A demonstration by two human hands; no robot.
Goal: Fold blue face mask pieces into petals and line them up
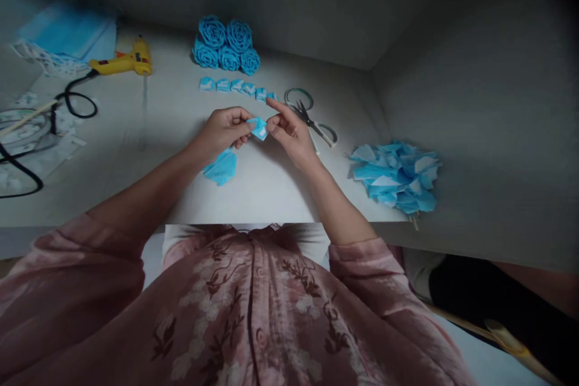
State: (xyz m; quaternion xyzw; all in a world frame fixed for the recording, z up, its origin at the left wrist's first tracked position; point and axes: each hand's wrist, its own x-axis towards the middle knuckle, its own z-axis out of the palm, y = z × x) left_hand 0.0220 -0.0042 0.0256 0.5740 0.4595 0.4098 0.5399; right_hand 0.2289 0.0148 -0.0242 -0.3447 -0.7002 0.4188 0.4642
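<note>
Left hand (230, 126) pinches small folded blue piece (259, 128) over worktop (271, 199), roughly mid-width, between front and back edges. Right hand (292, 136): fingertips at piece's side, index extended, can't tell if gripping. Blue rosettes (226, 45) near back edge, yellow glue gun (118, 64) toward back-left corner, blue bunch (395, 175) at front-right corner. Grey walls (470, 114) behind, right.

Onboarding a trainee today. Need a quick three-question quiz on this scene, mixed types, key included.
1. True or false: the left hand is holding the glue gun.

2. Which of these lies nearest the right hand?
A) glue gun
B) scissors
C) face masks

3. Fill in: the group of rolled blue rosettes shows ___ of them.

Key:
1. False; it pinches a small folded blue piece.
2. B
3. five
</note>
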